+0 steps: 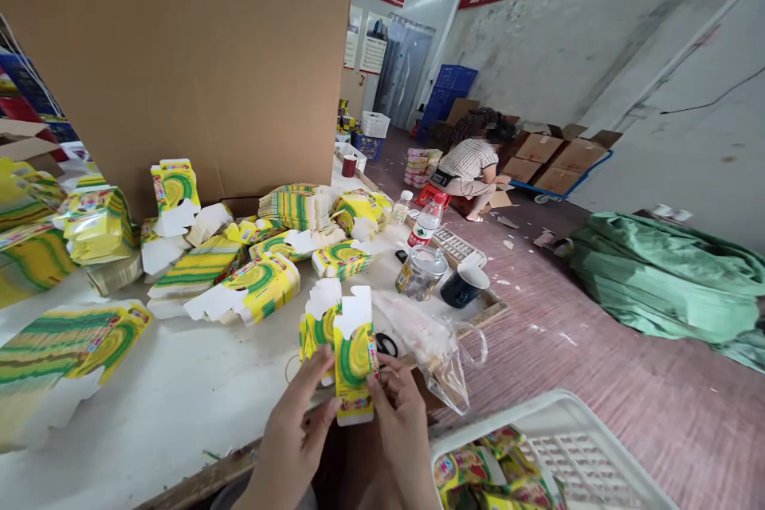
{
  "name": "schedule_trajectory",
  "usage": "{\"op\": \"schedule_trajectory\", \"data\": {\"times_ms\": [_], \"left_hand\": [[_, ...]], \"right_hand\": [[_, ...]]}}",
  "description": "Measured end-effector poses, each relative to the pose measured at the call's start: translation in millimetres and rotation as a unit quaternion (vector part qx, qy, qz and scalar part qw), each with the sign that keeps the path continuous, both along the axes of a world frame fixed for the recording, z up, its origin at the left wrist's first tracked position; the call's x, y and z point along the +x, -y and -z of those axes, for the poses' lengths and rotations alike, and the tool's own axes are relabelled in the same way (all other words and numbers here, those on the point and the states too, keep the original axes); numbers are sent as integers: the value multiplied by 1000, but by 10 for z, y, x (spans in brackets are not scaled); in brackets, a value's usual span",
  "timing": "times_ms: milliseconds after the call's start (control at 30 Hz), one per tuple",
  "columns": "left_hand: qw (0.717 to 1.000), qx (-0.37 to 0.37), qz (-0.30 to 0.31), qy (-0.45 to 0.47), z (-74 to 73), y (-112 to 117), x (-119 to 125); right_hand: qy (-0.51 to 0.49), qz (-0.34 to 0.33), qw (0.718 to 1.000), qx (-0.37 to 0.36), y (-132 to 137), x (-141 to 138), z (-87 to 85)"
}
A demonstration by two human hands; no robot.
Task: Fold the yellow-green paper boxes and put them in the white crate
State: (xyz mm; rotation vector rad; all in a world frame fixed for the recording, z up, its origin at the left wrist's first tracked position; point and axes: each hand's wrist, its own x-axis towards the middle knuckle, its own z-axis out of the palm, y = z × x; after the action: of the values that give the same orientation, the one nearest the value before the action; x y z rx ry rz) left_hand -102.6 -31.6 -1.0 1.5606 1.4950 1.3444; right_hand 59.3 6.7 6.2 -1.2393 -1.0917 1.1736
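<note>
A yellow-and-green small carton is upright between my hands at the table's front edge, its white end flaps sticking up. My right hand pinches its right edge with thumb and fingers. My left hand grips the carton's left side, fingertips against it. Right behind it stand more cartons of the same print, partly hidden. Black-handled scissors lie just right of the held carton, partly covered. A white plastic basket with several small printed packets is beside my right forearm.
Flattened carton stacks and a heap of cartons cover the white table. A clear jar, a dark mug, a bottle and a plastic bag stand along the right edge. Beyond, a person sits low.
</note>
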Motion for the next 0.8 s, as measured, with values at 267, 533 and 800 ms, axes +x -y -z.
{"op": "schedule_trajectory", "data": {"times_ms": [267,533,800], "left_hand": [[836,-183,170,490,-244,27,111],[855,-145,181,463,-335,63,166],[902,-178,79,386,-249,65,239]], "right_hand": [[-212,-89,972,-52,401,-36,1],[-141,-77,986,-40,426,-22,-124],[-42,-29,999,-19,488,-38,-120]]}}
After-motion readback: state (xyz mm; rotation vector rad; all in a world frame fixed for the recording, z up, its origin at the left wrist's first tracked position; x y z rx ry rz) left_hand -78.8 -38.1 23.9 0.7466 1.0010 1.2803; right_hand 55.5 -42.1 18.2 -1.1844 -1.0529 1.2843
